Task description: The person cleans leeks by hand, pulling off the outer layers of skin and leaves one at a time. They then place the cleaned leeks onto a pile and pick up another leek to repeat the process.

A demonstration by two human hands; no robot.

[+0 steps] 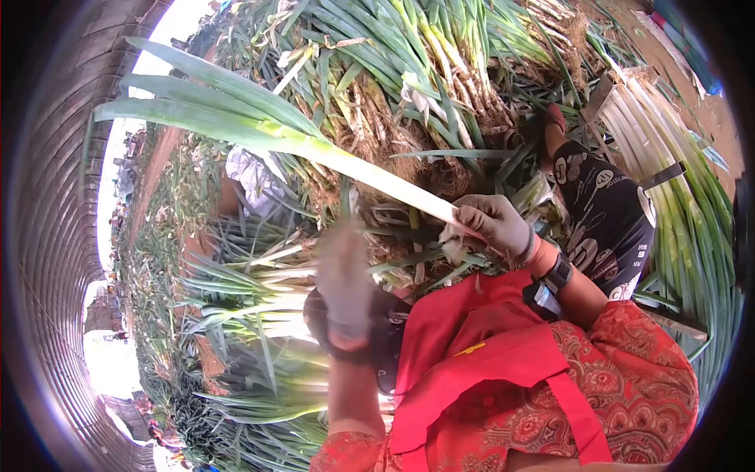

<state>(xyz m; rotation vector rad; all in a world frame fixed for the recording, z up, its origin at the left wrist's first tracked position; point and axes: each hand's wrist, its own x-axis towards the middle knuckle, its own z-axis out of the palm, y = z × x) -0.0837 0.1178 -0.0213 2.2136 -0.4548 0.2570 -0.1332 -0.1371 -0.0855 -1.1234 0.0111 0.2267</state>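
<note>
A long green onion (370, 175) slants across the upper middle of the head view, its green leaves fanning out to the upper left. My right hand (497, 224), in a pale glove, is closed around the white root end. Loose, peeled-looking skin (454, 244) hangs by those fingers. My left hand (344, 267) is smeared by motion below the stem, apart from it; its fingers cannot be made out. Under and beside the left hand lie several green onions with white stems (271, 303). Untrimmed green onions with brown roots (377, 118) are heaped beyond both hands.
At the right, a large bundle of clean green onions (668, 165) lies in a frame with a dark strap (663, 175). A white plastic bag (255, 181) sits in the heap. My red apron (480, 338) covers my lap. A curved, ribbed tunnel wall (55, 236) runs along the left.
</note>
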